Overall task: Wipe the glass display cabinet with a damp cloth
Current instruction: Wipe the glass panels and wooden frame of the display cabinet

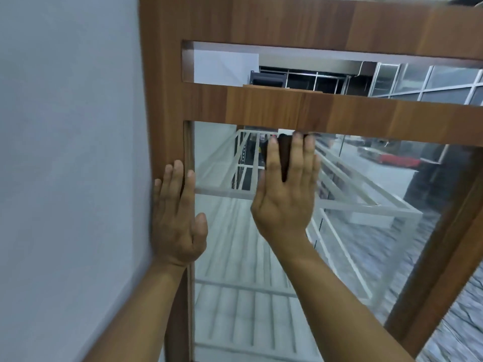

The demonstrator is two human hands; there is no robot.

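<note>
A plain pale grey wall (pixel 65 152) is seen on the left. White railings (pixel 371 218) and gridded windows (pixel 423 82) are shown in dim, even light.

The cabinet frame (pixel 287 108) was a warm mid-brown with fine wood grain, banded in lighter and darker planks. The cloth (pixel 284 158) was very dark, between brown and black. The glass pane (pixel 235 244) showed pale grey and white, crossed by white bars (pixel 224 191) and a ribbed stripe pattern, with a small red patch (pixel 400 160). The wall (pixel 65 126) was plain pale blue-grey.
</note>
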